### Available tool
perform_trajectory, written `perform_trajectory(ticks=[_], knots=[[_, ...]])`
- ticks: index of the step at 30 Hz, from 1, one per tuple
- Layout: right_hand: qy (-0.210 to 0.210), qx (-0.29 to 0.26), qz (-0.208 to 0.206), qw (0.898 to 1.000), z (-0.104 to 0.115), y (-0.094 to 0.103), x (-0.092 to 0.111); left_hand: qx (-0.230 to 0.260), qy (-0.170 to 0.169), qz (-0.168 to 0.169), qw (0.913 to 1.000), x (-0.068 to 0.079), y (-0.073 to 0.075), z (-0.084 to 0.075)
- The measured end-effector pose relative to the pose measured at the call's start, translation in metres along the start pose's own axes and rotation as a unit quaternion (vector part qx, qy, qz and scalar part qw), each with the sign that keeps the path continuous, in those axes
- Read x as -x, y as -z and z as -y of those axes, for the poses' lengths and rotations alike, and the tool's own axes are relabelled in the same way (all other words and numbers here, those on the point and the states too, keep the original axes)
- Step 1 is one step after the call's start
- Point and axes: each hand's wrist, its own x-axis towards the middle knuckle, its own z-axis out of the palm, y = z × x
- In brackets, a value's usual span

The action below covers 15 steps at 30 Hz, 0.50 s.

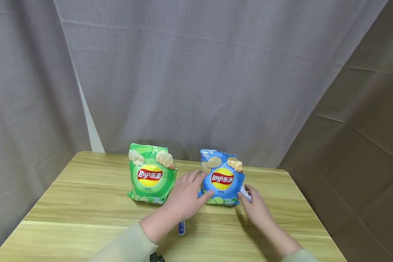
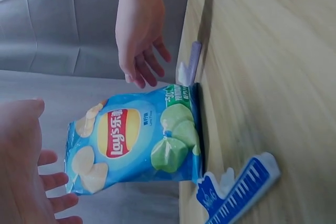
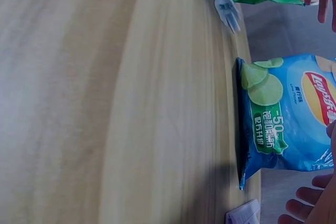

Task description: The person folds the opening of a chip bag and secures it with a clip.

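Observation:
A blue Lay's chip bag (image 1: 222,178) stands upright on the table between my two hands. My left hand (image 1: 185,196) is at its left side with spread, relaxed fingers, overlapping the bag's edge in the head view. In the left wrist view a gap shows between that hand (image 2: 21,166) and the bag. At the bag's lower right, my right hand (image 1: 258,211) has loosely bent fingers that grip nothing. A green Lay's bag (image 1: 150,178) stands left of the left hand. Under the left forearm lies a blue-and-white hand-shaped strip with ruler-like marks (image 2: 239,190), partly hidden in the head view.
A small lilac-and-white object (image 2: 191,64) lies beside the blue bag, partly behind the right hand in the head view. The wooden table (image 1: 52,207) ends just behind the bags, where a grey curtain (image 1: 196,80) hangs. Brown cloth (image 1: 357,153) hangs to the right.

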Motion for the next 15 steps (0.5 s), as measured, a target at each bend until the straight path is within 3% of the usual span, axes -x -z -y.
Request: perform_trajectory(ticks=[8,15], knots=[[-0.032,-0.026,0.004,0.999,-0.001,0.0,-0.012,0.006,0.038,0.0,0.9992,-0.02,-0.006,-0.009],[-0.031,-0.033,-0.005,0.999,0.0,-0.001,-0.017,-0.012,0.037,-0.013,0.9991,-0.04,-0.009,-0.014]])
